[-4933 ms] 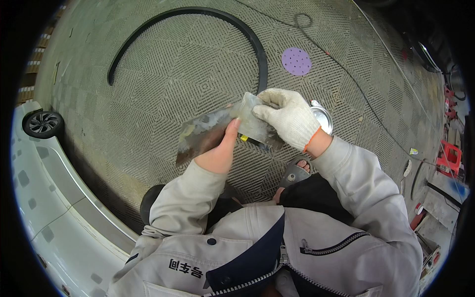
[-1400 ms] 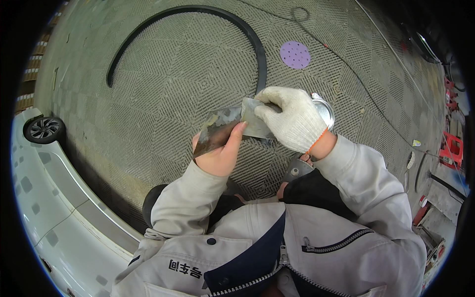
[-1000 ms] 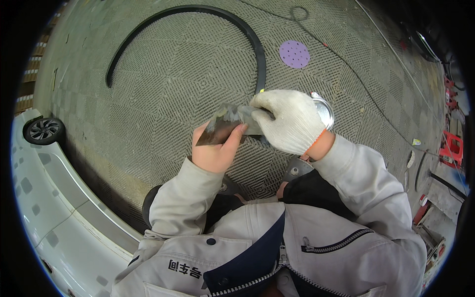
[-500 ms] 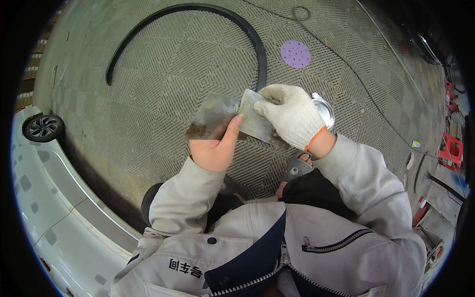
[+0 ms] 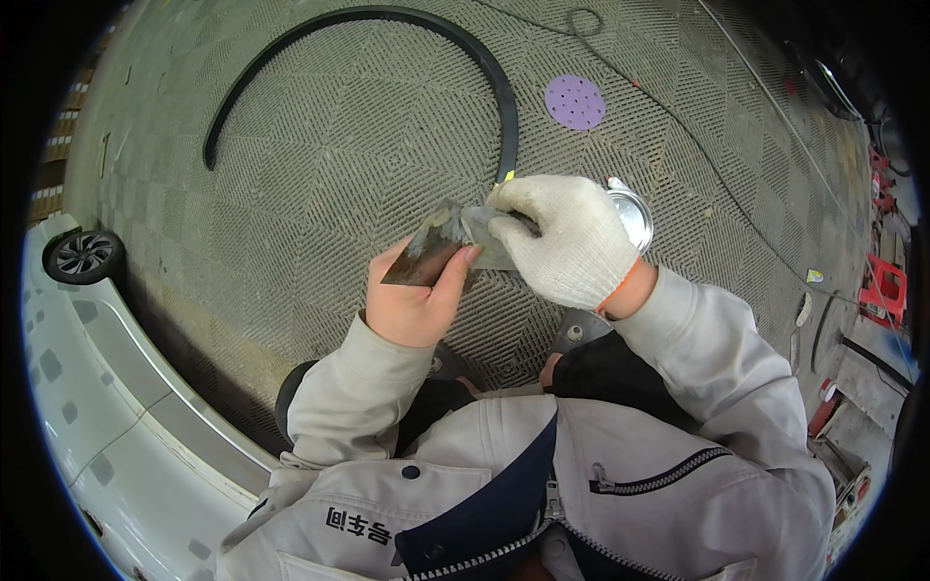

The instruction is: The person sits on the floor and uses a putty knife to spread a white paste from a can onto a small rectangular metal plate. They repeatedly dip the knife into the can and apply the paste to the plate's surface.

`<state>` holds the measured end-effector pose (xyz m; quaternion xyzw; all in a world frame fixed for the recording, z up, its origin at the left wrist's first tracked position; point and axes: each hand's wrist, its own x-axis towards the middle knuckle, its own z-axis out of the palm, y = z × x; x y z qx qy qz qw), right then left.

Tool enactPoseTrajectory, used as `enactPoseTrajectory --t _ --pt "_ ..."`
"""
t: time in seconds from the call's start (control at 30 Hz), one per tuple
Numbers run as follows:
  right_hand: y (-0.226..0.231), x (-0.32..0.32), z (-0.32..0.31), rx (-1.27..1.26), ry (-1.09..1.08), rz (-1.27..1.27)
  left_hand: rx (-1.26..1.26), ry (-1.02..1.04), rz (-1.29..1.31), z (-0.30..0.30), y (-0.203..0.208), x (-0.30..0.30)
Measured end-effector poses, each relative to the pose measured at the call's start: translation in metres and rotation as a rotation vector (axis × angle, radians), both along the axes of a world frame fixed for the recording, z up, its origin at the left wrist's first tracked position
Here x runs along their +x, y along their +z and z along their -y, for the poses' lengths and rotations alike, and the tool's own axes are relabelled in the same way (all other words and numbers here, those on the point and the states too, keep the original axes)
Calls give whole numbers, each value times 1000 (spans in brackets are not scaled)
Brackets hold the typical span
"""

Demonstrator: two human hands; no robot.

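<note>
- L hand [image 5: 415, 305], bare: grip closed on a smeared plate [image 5: 423, 258], thumb on near face; plate tilted, approx 9 o'clock of the other hand.
- Gloved R hand [image 5: 572, 242]: grip narrow, pinching a thin grey sheet [image 5: 496, 255]; sheet meets or overlaps plate, can't tell exact contact.
- Progress, my read: abt midway. Pale residue [image 5: 448, 218] is on the plate, patchy, not evened out; both pcs in hand, neither set down.
- Floor [image 5: 339, 155], from hands: black curved strip [image 5: 503, 102] arcs 11 to 12 o'clock, gripped by neither; purple disc [image 5: 574, 102] 1 o'clock; round tin [image 5: 635, 223] 3 o'clock, contents unclear.
- Light car [image 5: 107, 392]: 8 o'clock.
</note>
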<state>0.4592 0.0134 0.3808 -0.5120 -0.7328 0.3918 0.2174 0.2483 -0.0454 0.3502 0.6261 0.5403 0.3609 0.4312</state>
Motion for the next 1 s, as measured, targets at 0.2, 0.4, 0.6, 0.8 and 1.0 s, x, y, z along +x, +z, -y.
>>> enactPoseTrajectory --t 0.2,0.4,0.6,0.8,1.0 --pt "-1 0 -3 164 123 101 -53 -19 3 -2 0 -3" --pt "-2 -4 -6 279 331 280 -135 -86 60 0 -9 -10" --pt "0 -6 -2 200 221 289 -145 -54 87 -6 -14 -8" --pt "2 -2 -8 -118 -89 25 -18 55 228 -9 -6 -4" --pt "-3 -2 -5 -219 -249 -101 83 104 163 -7 -9 -3"
